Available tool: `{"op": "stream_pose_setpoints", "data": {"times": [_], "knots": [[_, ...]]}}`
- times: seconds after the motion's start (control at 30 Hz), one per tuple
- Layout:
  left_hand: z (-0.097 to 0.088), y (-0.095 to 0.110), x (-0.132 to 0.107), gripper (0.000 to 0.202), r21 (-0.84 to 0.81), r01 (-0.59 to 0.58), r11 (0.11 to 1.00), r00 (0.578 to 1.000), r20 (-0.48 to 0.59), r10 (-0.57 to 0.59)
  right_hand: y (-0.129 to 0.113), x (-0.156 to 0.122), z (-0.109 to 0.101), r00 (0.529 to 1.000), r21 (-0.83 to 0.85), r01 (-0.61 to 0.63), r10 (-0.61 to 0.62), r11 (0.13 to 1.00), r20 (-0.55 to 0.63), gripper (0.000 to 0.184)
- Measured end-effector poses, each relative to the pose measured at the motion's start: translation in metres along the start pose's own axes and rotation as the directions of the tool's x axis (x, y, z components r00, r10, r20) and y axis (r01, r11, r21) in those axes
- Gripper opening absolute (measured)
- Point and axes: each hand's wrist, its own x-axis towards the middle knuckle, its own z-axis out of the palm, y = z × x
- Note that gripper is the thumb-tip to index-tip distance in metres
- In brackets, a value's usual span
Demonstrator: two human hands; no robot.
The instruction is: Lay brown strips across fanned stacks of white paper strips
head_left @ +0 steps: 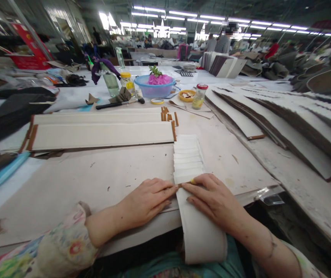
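A stack of white strips (189,162) lies fanned along the table, its near end hanging over the edge (203,239) toward me. My left hand (145,200) rests flat on the table at the strip's left side, fingers pressed together at a brown edge band (186,183). Across from it, my right hand (211,199) lies on the strip, fingertips pinching the same brown band. Both hands meet at that spot.
Long white boards with brown ends (102,135) lie across the table behind. Rows of overlapped strips (284,119) fill the right side. A blue bowl (154,89), jars (198,96), a brush (119,104) and a tape ring (156,101) stand farther back. People work in the distance.
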Motion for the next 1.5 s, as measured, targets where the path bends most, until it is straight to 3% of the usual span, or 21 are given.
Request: {"op": "stream_pose_setpoints", "data": {"times": [0.13,0.23,0.33,0.4,0.5,0.63,0.73,0.8,1.0,1.1,1.2,1.3,1.5], "knots": [[-0.005,0.000,0.002,0.038,-0.122,0.039,0.992,0.999,0.017,-0.037,-0.003,0.001,-0.002,1.000,0.004,-0.014,0.014,1.000,-0.003,0.029],[-0.011,-0.004,0.012,0.027,-0.337,0.183,0.923,0.979,-0.023,-0.203,-0.007,-0.001,-0.003,1.000,0.025,-0.025,0.024,0.999,0.013,0.032],[-0.014,-0.011,0.027,0.026,-0.495,0.418,0.762,0.882,0.021,-0.470,-0.010,-0.005,0.001,0.998,0.022,-0.057,0.057,0.998,-0.022,0.032],[-0.013,-0.015,0.038,0.029,-0.548,0.502,0.668,0.836,0.110,-0.538,-0.011,-0.007,0.005,0.995,0.026,-0.076,0.077,0.997,-0.070,0.032],[-0.009,-0.017,0.052,0.029,-0.561,0.488,0.669,0.845,0.112,-0.523,-0.011,-0.009,0.009,0.989,0.044,-0.088,0.092,0.995,-0.115,0.030],[-0.010,-0.008,0.060,0.023,-0.470,0.403,0.785,0.875,-0.053,-0.481,-0.011,-0.010,0.011,0.987,0.057,-0.085,0.091,0.995,-0.133,0.029],[-0.018,0.005,0.061,0.019,-0.401,0.335,0.853,0.909,-0.101,-0.405,-0.011,-0.010,0.012,0.979,0.055,-0.072,0.081,0.996,-0.188,0.028],[-0.025,0.009,0.063,0.017,-0.420,0.320,0.849,0.926,-0.053,-0.375,-0.011,-0.011,0.014,0.972,0.050,-0.065,0.075,0.997,-0.224,0.028],[-0.037,0.006,0.083,0.031,-0.609,0.393,0.689,0.915,0.186,-0.357,-0.011,-0.013,0.017,0.957,0.037,-0.062,0.070,0.997,-0.283,0.026],[-0.033,0.009,0.097,0.034,-0.618,0.336,0.711,0.942,0.226,-0.249,-0.012,-0.013,0.016,0.953,0.030,-0.051,0.058,0.998,-0.298,0.025],[-0.026,0.016,0.107,0.052,-0.627,0.255,0.736,0.966,0.193,-0.171,-0.013,-0.012,0.014,0.952,0.054,-0.047,0.061,0.997,-0.301,0.023],[-0.021,0.018,0.110,0.054,-0.527,0.246,0.814,0.969,0.139,-0.203,-0.013,-0.012,0.013,0.951,0.081,-0.056,0.078,0.995,-0.298,0.022],[-0.020,0.014,0.111,0.031,-0.221,0.231,0.948,0.973,0.076,-0.219,-0.013,-0.012,0.014,0.945,0.106,-0.070,0.100,0.992,-0.310,0.022]]}}
